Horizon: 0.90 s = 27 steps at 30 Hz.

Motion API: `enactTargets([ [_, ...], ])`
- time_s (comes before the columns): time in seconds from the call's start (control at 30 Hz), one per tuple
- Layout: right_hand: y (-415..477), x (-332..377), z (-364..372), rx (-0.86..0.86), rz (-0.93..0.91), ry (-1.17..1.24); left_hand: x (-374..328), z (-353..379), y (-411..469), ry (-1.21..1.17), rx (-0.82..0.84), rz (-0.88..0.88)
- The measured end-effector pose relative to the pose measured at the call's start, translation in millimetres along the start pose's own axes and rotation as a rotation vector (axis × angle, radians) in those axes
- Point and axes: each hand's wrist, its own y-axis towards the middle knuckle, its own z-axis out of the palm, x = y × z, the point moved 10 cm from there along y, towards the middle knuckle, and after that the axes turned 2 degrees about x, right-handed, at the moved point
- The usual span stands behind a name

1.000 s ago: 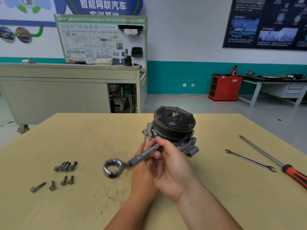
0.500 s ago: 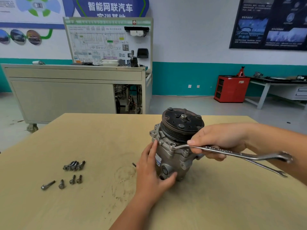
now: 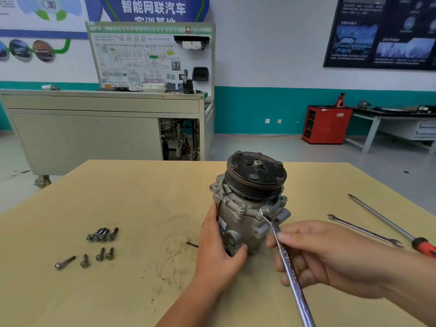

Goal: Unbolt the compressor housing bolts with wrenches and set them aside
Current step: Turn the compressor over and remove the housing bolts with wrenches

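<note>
A pale wooden tabletop (image 3: 118, 197), scuffed with brownish marks (image 3: 165, 274) near its middle, fills the foreground of a vehicle-training workshop. A long screwdriver (image 3: 389, 223) with a red-and-black handle lies at its right edge. Behind it, a grey wheeled cabinet (image 3: 82, 138) carries an upright display board (image 3: 141, 57) printed with a wiring diagram and fitted with small devices. A blue banner (image 3: 153, 8) in Chinese characters hangs above, and a dark poster (image 3: 382, 31) covers the wall at right. Along the teal wall band (image 3: 259, 109) stand a red cabinet (image 3: 326, 125), topped by a red stand (image 3: 339, 100), and a grey workbench (image 3: 389, 116).
</note>
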Motion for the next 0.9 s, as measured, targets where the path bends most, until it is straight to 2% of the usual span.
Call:
enactTargets([
  [0.17,4,12,-14,-0.140,-0.066,0.084,-12,14,-16,-0.029,0.025,-0.019],
  [0.5,-4,18,-32,-0.194,-0.009,0.006,-48,57,-53,-0.093,0.136,-0.091],
  [0.63,-6,23,-43,-0.200,0.045,-0.130,-55,39,-49,-0.131,0.042,-0.081],
  [0.73,-4,24,-53,-0.143,0.144,-0.347,-65,12,-36,-0.112,-0.122,0.057],
  [0.83,-5,35,-76,-0.058,0.292,-0.790,-71,0,-9,-0.045,-0.192,0.145],
  [0.9,2,55,-93,-0.084,0.297,-1.143,-72,-2,11,-0.031,-0.179,0.155],
])
